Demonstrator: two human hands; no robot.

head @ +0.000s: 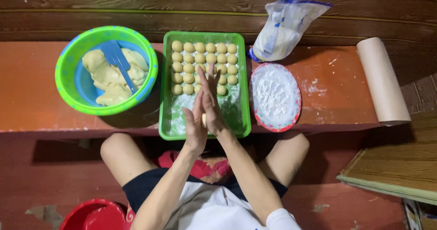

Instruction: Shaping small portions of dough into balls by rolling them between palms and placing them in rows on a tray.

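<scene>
Left hand: I see my left hand (pixel 195 129) flat, palm pressed against the other, over the near end of the green tray (pixel 166 98).
Right hand: my right hand (pixel 210 103) lies flat against it, fingers pointing away from me.
Grip: both palms together, clamped on a small dough piece (pixel 204 119) (only a pale sliver shows between them).
Dough piece location: between the palms, above the floured, bare near half of the tray.
Dough balls: rows of finished dough balls (pixel 205 57) fill the far half of the tray, touching or just beside one another; my fingertips overlap the nearest row.
Doing it well: I judge light, even pressure with circling palms gives a round ball; pressing hard would flatten it.
Dough supply: a green-and-blue bowl (pixel 68 82) on the left holds soft dough (pixel 105 75) and a blue scraper (pixel 117 59).
Flour: a round plate of flour (pixel 276 96) sits just right of the tray, a plastic bag (pixel 283 27) behind it.
Edges: the tray's near rim reaches the front edge of the orange bench (pixel 27 93); my knees sit just below it.
Open room: free tray floor lies nearest me; a paper roll (pixel 381 82) lies well to the right.
</scene>
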